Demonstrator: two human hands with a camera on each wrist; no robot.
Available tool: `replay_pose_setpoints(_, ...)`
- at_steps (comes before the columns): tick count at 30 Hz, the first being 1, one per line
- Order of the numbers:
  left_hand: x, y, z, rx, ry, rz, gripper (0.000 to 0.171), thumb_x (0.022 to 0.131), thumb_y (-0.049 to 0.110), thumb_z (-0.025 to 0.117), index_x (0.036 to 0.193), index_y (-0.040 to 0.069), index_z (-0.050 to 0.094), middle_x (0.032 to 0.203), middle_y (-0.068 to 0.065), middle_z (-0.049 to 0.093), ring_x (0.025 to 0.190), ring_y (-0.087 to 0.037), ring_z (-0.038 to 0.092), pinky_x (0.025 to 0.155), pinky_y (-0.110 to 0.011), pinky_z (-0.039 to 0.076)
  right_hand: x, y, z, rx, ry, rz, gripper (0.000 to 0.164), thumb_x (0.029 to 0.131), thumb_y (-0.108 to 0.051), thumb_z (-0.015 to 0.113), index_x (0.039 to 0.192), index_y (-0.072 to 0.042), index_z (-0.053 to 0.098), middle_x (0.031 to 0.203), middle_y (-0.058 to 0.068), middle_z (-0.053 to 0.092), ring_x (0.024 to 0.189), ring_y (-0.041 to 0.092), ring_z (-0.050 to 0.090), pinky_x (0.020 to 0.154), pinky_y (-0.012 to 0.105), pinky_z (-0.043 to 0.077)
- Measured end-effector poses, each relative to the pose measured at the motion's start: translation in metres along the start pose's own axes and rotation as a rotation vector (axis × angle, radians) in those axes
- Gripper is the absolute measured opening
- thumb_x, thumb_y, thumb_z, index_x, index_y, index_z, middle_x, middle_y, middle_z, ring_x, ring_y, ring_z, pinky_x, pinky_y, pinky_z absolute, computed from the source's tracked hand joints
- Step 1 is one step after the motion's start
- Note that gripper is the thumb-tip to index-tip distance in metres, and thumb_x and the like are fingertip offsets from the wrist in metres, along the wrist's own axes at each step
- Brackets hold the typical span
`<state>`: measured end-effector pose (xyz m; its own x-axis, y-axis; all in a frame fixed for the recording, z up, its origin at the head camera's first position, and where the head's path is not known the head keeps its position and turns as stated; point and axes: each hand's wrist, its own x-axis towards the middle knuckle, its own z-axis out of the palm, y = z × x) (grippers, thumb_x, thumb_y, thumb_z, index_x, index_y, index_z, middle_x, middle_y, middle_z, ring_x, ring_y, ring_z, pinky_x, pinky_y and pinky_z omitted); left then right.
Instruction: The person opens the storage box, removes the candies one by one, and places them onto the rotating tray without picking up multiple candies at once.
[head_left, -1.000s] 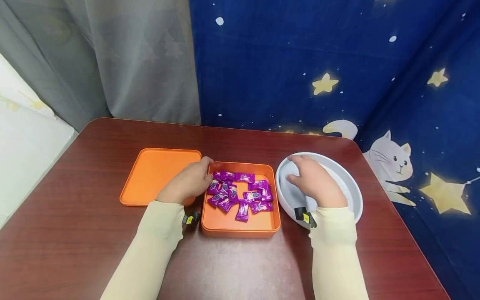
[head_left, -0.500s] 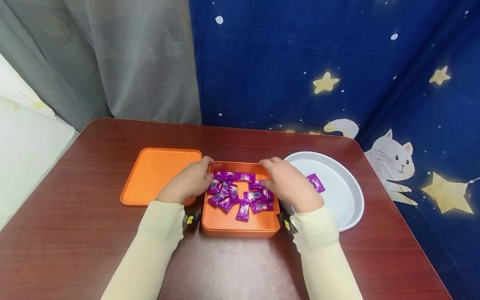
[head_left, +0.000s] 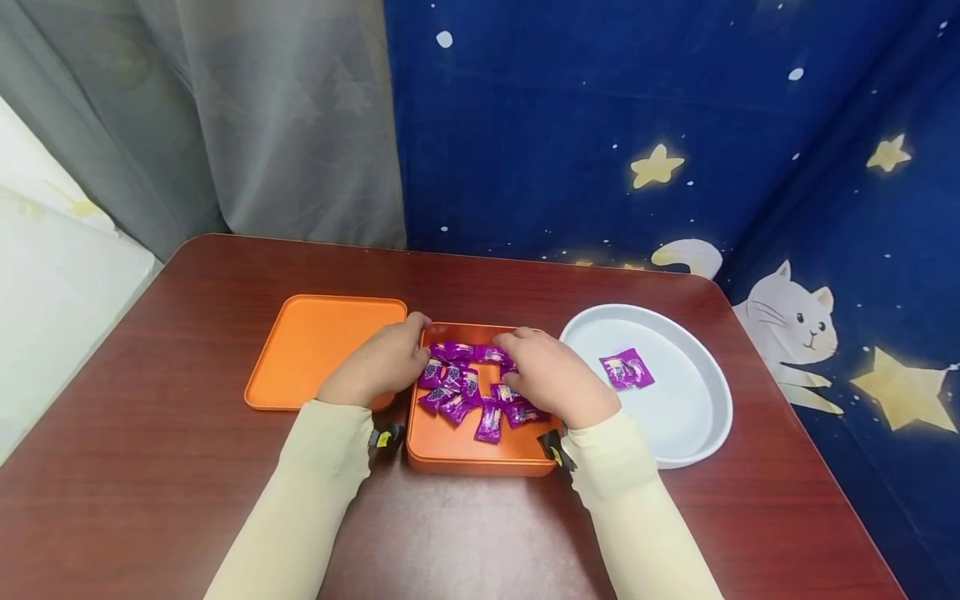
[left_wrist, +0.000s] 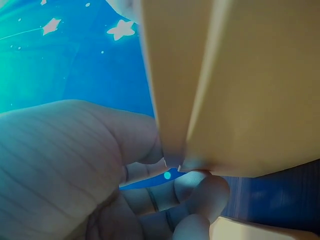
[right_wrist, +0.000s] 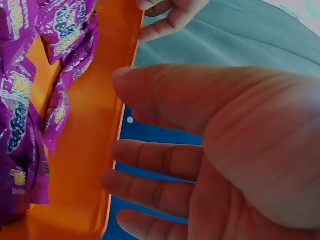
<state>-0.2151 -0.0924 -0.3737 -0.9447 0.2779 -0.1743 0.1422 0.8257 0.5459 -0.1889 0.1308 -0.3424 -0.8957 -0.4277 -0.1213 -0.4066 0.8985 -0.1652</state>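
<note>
An orange square box [head_left: 480,467] stands mid-table with several purple wrapped candies [head_left: 456,385] inside, grapes printed on their wrappers. My left hand [head_left: 377,364] grips the box's left rim; in the left wrist view its thumb [left_wrist: 137,135] and fingers lie on either side of the wall. My right hand [head_left: 557,372] is over the right part of the box and hides some candies. The right wrist view shows its fingers [right_wrist: 150,192] spread, holding nothing. Right of the box, a round white tray [head_left: 693,433] bears purple candies [head_left: 627,369] lying together.
A flat orange lid [head_left: 324,346] lies left of the box, partly behind my left hand. Dark red wood makes up the table [head_left: 480,533]. Behind its far edge hang a grey curtain [head_left: 300,125] and a blue starry curtain [head_left: 540,125].
My right hand has moved left from over the white tray to over the box. The candies in the tray have come into view. My left hand stays on the box rim.
</note>
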Motion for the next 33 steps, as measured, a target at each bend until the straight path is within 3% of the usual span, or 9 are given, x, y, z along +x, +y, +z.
replay_pose_setpoints(7,0.001,0.000,0.001,0.003,0.006,0.005,0.048,0.093,0.020,0.052,0.135,0.005,0.035,0.119,-0.016,0.059,0.106,-0.028,0.055,0.099,-0.051,0.044,0.006,-0.001,0.006,-0.016,-0.034,-0.029,0.052,0.082,-0.025,0.070,0.130,-0.012,0.054,0.120,0.009,0.060,0.108,0.023,0.055,0.097,0.043,0.047)
replay_pose_setpoints(16,0.000,-0.002,0.001,-0.005,0.003,0.002,0.048,0.093,0.020,0.052,0.135,0.005,0.035,0.119,-0.015,0.058,0.106,-0.027,0.055,0.098,-0.051,0.044,0.012,-0.002,0.013,0.063,-0.159,-0.022,0.059,0.075,-0.031,0.077,0.129,-0.015,0.056,0.119,0.006,0.060,0.102,0.019,0.054,0.093,0.040,0.050)
replay_pose_setpoints(21,-0.001,-0.002,0.000,-0.011,0.003,0.003,0.048,0.093,0.020,0.053,0.135,0.005,0.035,0.119,-0.015,0.058,0.104,-0.027,0.055,0.097,-0.050,0.045,0.016,-0.004,0.018,0.042,-0.167,-0.044,0.056,0.071,-0.031,0.079,0.121,-0.014,0.060,0.106,0.003,0.061,0.085,0.016,0.054,0.084,0.036,0.052)
replay_pose_setpoints(26,0.000,-0.003,0.000,-0.007,0.004,0.002,0.048,0.093,0.021,0.053,0.135,0.006,0.036,0.116,-0.014,0.059,0.103,-0.026,0.056,0.096,-0.050,0.046,0.017,-0.007,0.023,0.085,-0.210,-0.039,0.041,0.069,-0.030,0.082,0.101,-0.015,0.062,0.086,0.000,0.062,0.074,0.015,0.055,0.067,0.030,0.054)
replay_pose_setpoints(29,0.001,-0.002,0.000,-0.005,0.006,0.000,0.048,0.093,0.021,0.054,0.135,0.006,0.036,0.116,-0.014,0.059,0.102,-0.026,0.056,0.096,-0.050,0.046,0.017,-0.007,0.025,0.087,-0.241,-0.035,0.037,0.067,-0.030,0.083,0.094,-0.017,0.061,0.080,-0.003,0.058,0.073,0.014,0.053,0.059,0.027,0.051)
replay_pose_setpoints(33,0.001,-0.001,0.001,-0.007,0.004,0.005,0.048,0.093,0.020,0.053,0.135,0.006,0.036,0.117,-0.015,0.059,0.103,-0.027,0.056,0.097,-0.051,0.045,0.016,-0.005,0.027,0.067,-0.254,-0.034,0.039,0.067,-0.030,0.083,0.096,-0.019,0.060,0.082,-0.003,0.057,0.078,0.014,0.050,0.062,0.027,0.049)
